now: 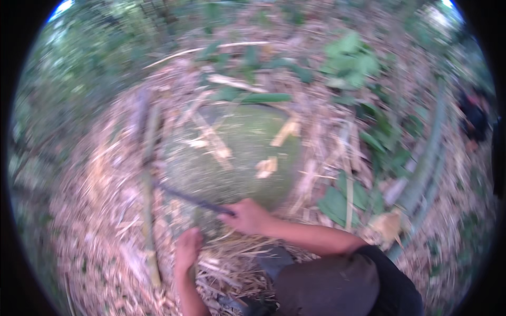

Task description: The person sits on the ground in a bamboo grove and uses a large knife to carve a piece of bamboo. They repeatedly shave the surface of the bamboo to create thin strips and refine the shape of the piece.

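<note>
Gripping long dark blade (184,196) in our right hand (247,216); left hand (187,248) closed on thin bamboo stalk (149,210), stiff, light, held low.

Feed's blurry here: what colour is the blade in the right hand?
Dark, near black, a long thin blade held by the right hand; head view.

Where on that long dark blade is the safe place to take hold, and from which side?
Probably the handle end, where the right hand already closes on the blade tool. Come from the lower right: the dark blade runs up-left from there over the mossy rock. The left hand rests on dry stalks below.
</note>
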The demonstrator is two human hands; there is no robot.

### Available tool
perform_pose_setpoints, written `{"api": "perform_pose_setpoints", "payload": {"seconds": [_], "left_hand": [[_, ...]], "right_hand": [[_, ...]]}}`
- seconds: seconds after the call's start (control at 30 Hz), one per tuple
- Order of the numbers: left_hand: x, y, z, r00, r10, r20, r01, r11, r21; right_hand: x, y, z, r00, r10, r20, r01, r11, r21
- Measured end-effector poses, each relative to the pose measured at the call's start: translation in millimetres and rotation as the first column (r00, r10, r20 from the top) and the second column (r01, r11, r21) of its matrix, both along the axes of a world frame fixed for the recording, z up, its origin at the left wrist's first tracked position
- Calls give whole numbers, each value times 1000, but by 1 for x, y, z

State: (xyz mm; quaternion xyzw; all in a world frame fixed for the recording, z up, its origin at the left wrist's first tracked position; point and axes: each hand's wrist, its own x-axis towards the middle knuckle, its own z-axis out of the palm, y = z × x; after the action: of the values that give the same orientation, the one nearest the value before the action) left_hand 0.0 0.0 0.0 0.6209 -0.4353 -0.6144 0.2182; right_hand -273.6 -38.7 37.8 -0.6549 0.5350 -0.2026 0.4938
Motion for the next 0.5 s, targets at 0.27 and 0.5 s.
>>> {"api": "perform_pose_setpoints", "payload": {"seconds": [0.27, 0.5], "left_hand": [[8, -2, 6, 988, 71, -140, -70, 997, 7], [-1, 0, 11, 993, 73, -94, -75, 997, -19]], "right_hand": [[34, -4, 27, 995, -75, -64, 75, 997, 0], [26, 1, 3, 997, -83, -5, 82, 993, -90]]}}
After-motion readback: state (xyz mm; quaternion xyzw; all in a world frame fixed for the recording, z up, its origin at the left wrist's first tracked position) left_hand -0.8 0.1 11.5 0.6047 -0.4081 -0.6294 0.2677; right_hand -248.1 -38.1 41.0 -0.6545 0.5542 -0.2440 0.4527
